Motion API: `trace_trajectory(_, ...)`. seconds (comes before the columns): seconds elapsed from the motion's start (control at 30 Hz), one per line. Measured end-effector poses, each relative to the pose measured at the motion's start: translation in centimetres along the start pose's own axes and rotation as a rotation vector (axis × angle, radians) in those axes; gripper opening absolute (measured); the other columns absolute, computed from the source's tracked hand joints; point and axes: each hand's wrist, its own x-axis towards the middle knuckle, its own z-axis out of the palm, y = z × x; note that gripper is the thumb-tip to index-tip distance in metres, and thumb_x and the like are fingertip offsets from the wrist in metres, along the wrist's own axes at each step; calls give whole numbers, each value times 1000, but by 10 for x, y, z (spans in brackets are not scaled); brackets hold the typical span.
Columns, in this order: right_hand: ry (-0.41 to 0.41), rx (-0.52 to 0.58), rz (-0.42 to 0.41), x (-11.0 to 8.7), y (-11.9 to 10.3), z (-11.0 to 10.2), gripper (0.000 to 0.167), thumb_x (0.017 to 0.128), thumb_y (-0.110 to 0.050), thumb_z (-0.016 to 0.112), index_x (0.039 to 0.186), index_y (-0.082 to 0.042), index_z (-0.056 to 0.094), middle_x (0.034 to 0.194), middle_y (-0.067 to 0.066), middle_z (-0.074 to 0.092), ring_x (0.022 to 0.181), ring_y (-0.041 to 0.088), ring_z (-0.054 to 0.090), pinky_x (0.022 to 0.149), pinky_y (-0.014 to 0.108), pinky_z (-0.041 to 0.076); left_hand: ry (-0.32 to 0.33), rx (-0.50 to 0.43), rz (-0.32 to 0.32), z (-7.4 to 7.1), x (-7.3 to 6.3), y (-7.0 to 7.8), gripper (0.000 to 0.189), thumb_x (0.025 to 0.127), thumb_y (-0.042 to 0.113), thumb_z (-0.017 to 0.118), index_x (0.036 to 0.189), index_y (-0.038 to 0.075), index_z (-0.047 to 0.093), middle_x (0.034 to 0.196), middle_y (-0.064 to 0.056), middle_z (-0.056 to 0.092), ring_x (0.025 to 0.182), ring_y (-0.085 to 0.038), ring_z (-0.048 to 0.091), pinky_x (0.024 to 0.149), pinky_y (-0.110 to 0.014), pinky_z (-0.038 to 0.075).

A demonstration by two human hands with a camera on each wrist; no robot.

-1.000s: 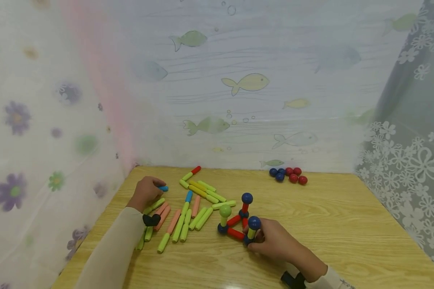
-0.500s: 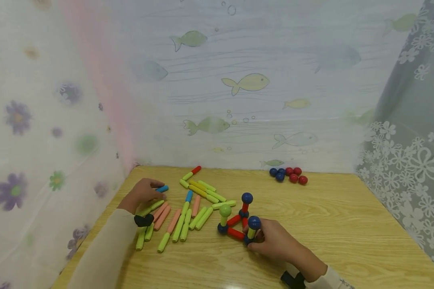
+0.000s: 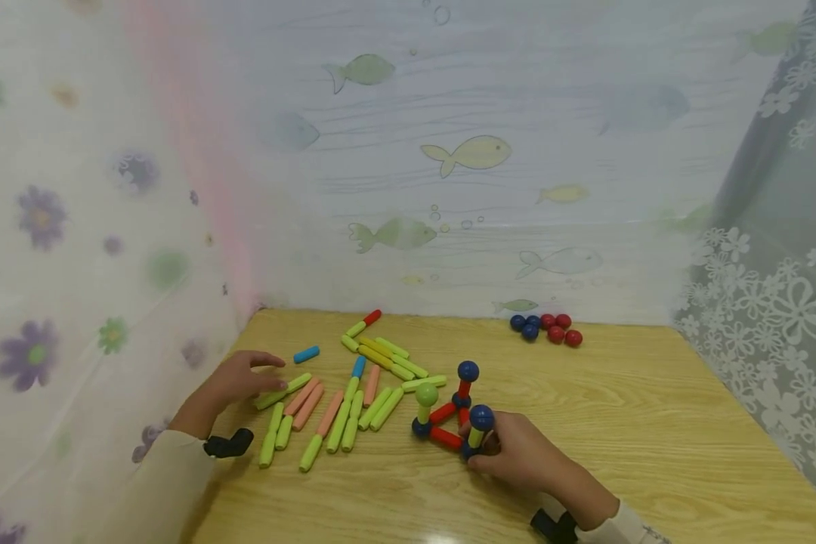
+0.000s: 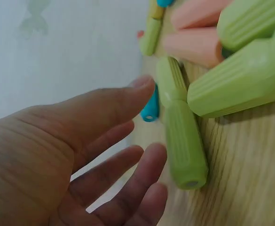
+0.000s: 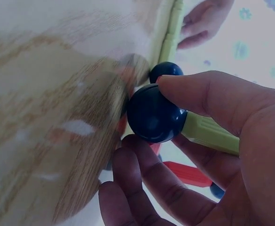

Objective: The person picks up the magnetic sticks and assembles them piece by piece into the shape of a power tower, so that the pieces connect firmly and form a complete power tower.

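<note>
My right hand (image 3: 517, 449) pinches a dark blue ball (image 5: 156, 113) at the near corner of a magnetic stick-and-ball frame. Its base is a triangle of red rods (image 3: 445, 438) with blue balls at the corners. Three short uprights rise from it, two topped by blue balls (image 3: 481, 418) and one by a green ball (image 3: 426, 394). Over at the left, my left hand (image 3: 241, 378) holds nothing, its fingers loosely spread beside a joined pair of green rods (image 4: 182, 127). Just beyond its fingertips a blue rod (image 3: 306, 353) lies alone on the table.
Several green, pink and yellow rods lie left of the frame, among them pink rods (image 3: 308, 406) and yellow rods (image 3: 375, 351). Loose blue balls (image 3: 530, 332) and red balls (image 3: 556, 335) cluster at the table's back edge. Printed curtains (image 3: 381, 174) stand behind and at both sides.
My left hand has come off the blue rod and drawn back leftward and nearer, leaving the rod on the table. The right hand keeps its hold on the frame; the head view shifts slightly.
</note>
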Motion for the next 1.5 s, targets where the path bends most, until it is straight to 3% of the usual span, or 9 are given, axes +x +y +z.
trace_trajectory(0.1,3,-8,-7,0,1,0,32,86,-23,85,115,-20,73,98,-4,74,80,7,68,67,24,54,33,36,-3,-2,-15,3,51,93,34,78,133,4,67,141,-28,58,111,-38,69,80,-44,61)
trace_trajectory(0.27,3,-5,-4,1,2,1,31,86,-24,85,115,-20,73,98,-5,74,79,8,67,68,24,54,91,119,-50,-1,-40,14,35,90,35,82,108,6,72,100,-11,67,86,-24,63,68,-37,52)
trace_trajectory(0.37,3,2,-5,2,2,1,31,86,-25,85,115,-19,72,95,-6,73,77,9,67,66,25,53,72,97,-91,5,-52,17,30,89,35,82,97,9,70,85,-5,65,74,-21,62,63,-35,50)
trace_trajectory(0.5,2,3,-4,2,1,2,32,87,-24,85,115,-19,73,94,-6,73,76,9,66,66,25,53,30,65,-98,15,-62,19,28,89,34,83,91,9,70,77,-3,66,69,-20,64,60,-35,50)
trace_trajectory(0.77,-2,-2,-8,2,2,5,31,87,-23,85,115,-20,73,100,-5,73,80,8,66,68,24,54,96,158,-106,28,-58,22,26,91,33,81,90,10,69,79,-3,64,67,-19,59,60,-33,48)
trace_trajectory(0.93,1,-11,-16,3,3,4,30,87,-23,84,115,-21,73,97,-6,74,79,7,67,68,24,54,147,222,0,35,-48,35,13,93,27,79,94,14,77,84,2,67,73,-14,59,63,-33,50)
trace_trajectory(1.03,3,-16,-19,3,3,3,30,87,-23,84,115,-21,73,97,-6,74,79,7,68,68,24,54,142,214,50,40,-43,46,7,93,21,78,96,15,80,87,3,70,75,-13,61,64,-33,52)
trace_trajectory(1.33,5,-33,-13,4,4,2,31,87,-24,85,116,-22,73,97,-7,73,79,6,67,67,24,54,80,167,80,67,-39,73,5,91,18,81,87,18,78,81,5,69,70,-10,60,60,-30,51)
trace_trajectory(1.5,6,-34,-7,3,4,3,32,86,-23,85,116,-21,73,93,-7,73,77,6,67,66,24,54,83,171,90,79,-39,84,10,89,17,82,82,18,75,75,7,67,68,-10,58,60,-30,49)
